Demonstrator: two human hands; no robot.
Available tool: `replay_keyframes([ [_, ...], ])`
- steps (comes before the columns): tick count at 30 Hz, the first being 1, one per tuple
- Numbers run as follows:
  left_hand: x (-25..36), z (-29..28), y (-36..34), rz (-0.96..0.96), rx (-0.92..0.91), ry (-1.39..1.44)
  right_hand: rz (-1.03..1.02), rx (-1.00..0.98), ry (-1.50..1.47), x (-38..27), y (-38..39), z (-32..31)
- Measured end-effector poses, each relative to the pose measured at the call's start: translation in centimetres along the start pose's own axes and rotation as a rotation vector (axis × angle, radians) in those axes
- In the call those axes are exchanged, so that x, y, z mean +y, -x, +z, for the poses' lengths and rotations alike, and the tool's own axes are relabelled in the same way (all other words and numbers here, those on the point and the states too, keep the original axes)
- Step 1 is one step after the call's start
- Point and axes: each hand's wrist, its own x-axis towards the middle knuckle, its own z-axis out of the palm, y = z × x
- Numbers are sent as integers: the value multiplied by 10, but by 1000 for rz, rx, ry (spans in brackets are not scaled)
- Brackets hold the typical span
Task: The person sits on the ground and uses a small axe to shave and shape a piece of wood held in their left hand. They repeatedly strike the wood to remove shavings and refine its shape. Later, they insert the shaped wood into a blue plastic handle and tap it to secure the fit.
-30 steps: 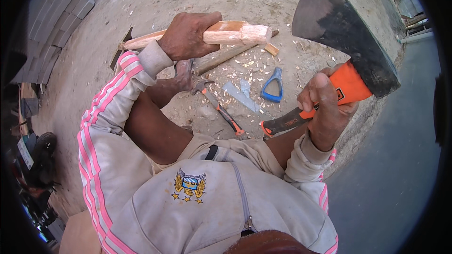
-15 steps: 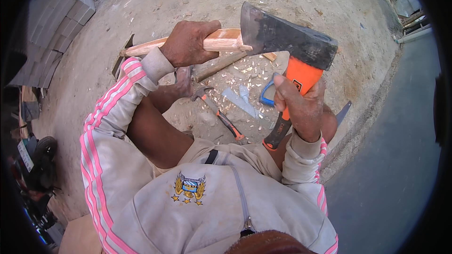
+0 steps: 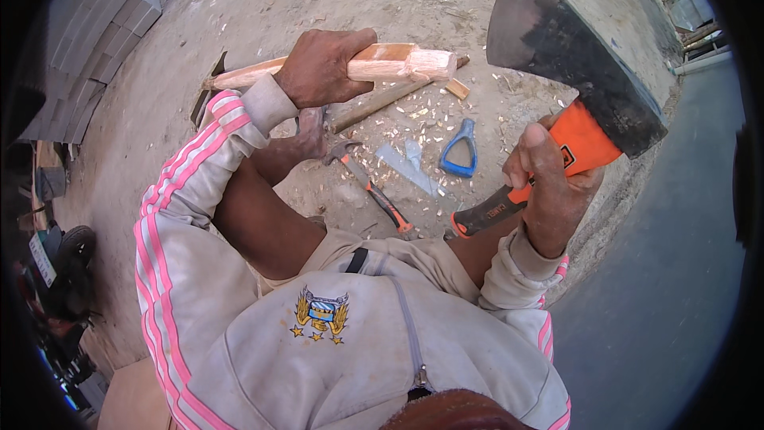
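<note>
Raised again, one hatchet (image 3: 577, 87) gripped by right hand (image 3: 549, 183); left hand (image 3: 322, 70) clasps one stick (image 3: 382, 64).

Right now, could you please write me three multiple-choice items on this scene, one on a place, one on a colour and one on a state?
1. Where does the blue handle lie?
A. on the ground among wood chips
B. on the person's lap
C. on the grey blocks

2. What colour is the hatchet handle beside the head?
A. green
B. orange
C. white

3. How is the hatchet held?
A. lying on the ground
B. raised in the right hand
C. stuck in the wooden piece

Answers: 1 A, chips lie scattered around it; 2 B, orange shows above the fingers; 3 B, its head is up, clear of the wood gripped by the left hand.
</note>
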Motion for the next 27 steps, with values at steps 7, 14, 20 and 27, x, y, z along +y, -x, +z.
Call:
replay_keyframes([
  [7,0,5,5,10,-17,1,211,-195,118,11,-6,21],
  [14,1,7,3,-7,-13,-62,110,-152,98,1,-5,13],
  [20,5,15,1,-2,-22,-62,148,-239,314,4,-3,16],
  [27,5,5,0,-28,-37,-18,-58,-104,238,-13,13,12],
])
